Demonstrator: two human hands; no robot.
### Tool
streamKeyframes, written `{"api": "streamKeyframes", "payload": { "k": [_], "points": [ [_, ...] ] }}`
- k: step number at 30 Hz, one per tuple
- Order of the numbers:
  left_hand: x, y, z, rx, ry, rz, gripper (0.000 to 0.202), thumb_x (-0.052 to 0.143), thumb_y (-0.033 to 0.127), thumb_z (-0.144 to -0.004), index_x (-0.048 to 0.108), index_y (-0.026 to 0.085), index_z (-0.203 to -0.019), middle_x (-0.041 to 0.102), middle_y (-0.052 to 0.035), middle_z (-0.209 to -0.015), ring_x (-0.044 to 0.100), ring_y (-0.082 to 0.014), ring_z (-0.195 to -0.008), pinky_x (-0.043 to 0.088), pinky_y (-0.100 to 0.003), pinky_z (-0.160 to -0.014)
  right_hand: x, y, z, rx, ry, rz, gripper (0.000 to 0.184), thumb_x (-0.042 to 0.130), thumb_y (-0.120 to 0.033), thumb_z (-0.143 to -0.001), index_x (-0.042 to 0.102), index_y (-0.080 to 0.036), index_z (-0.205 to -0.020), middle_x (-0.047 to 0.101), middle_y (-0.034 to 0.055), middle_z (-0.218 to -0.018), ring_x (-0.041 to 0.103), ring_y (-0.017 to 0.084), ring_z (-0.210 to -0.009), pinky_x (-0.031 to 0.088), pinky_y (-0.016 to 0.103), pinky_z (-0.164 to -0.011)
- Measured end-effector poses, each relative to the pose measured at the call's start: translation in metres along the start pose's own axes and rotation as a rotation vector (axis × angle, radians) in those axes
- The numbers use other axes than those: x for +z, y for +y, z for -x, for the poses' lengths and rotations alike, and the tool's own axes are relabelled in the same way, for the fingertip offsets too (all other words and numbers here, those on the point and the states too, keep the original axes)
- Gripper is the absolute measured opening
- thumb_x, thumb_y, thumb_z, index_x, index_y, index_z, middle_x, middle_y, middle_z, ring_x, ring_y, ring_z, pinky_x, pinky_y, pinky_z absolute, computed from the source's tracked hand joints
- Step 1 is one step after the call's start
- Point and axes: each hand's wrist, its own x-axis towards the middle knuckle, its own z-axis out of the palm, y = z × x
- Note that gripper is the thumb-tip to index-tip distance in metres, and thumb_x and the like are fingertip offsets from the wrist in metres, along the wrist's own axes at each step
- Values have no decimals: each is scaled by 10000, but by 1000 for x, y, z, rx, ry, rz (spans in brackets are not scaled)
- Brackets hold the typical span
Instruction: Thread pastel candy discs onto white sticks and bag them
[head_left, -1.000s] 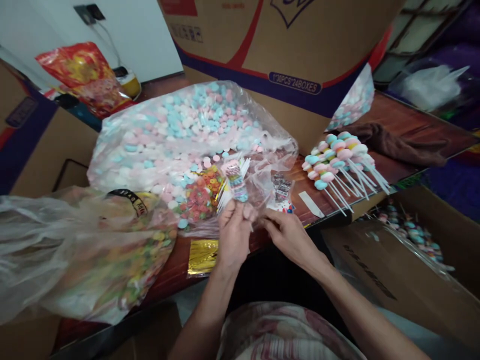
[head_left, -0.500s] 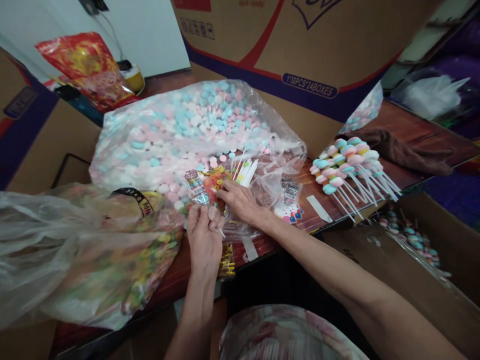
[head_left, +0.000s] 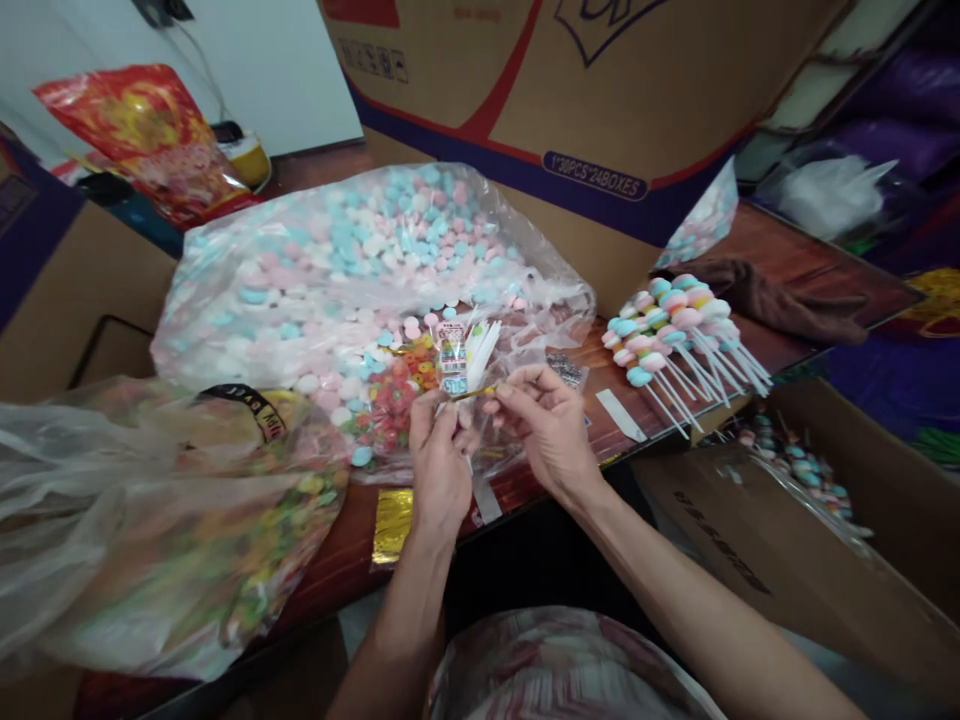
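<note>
My left hand is closed around the gathered neck of a small printed clear wrapper, which stands up above its fingers. A white stick end shows below that hand. A thin gold twist tie crosses at the wrapper's neck, its right end pinched in my right hand. What fills the wrapper is too small to make out. Just behind the hands lie white sticks and red and orange gummy rings. More gold ties lie at the table edge beside my left forearm.
A large clear bag of pastel marshmallows covers the middle of the table. At left sits a bag of gummy rings. Finished marshmallow skewers are piled at right, above an open carton. A big carton stands behind.
My right hand has moved right, away from the gummy rings, and now pinches a gold twist tie. My left hand has shifted right with the wrapper, which is now more upright. The view has turned slightly.
</note>
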Motion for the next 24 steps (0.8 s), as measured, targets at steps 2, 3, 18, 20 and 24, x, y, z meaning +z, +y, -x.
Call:
{"api": "streamKeyframes", "payload": {
  "k": [2, 3, 18, 20, 24],
  "points": [
    [10, -9, 4, 23, -43, -38, 225, 717, 211, -760, 497, 196, -802, 511, 61, -632, 377, -43, -505, 307, -150, -493, -7, 1, 8, -30, 47, 53, 206, 801, -269, -721, 614, -193, -761, 632, -40, -666, 605, 103, -589, 494, 213, -558],
    [15, -13, 6, 41, -66, -57, 227, 707, 210, -771, 481, 196, -785, 508, 61, -634, 371, -43, -509, 301, -151, -493, -10, 3, 10, -53, 69, 97, 189, 793, -269, -728, 621, -193, -752, 627, -42, -665, 595, 101, -581, 494, 216, -557],
    [22, -50, 8, 111, -270, -414, 286, 707, 419, -839, 550, 209, -955, 592, 9, -858, 547, -99, -741, 446, -200, -670, -65, -18, 17, -389, -63, 723, 122, 568, -181, -902, 678, -194, -851, 680, 31, -838, 625, 169, -807, 479, 286, -755],
    [23, -52, 8, 93, -280, -412, 281, 702, 428, -844, 550, 208, -931, 568, 24, -807, 506, -83, -662, 413, -186, -605, -69, -22, 18, -417, -100, 819, 167, 546, -181, -922, 697, -196, -854, 666, 41, -838, 616, 175, -810, 464, 295, -755],
    [23, -55, 7, 109, -290, -455, 271, 700, 432, -848, 579, 203, -926, 561, 27, -778, 458, -71, -603, 367, -183, -544, -73, -28, 20, -398, -121, 1014, 227, 496, -171, -941, 703, -204, -854, 595, 38, -808, 556, 173, -751, 408, 295, -684]
  ]
}}
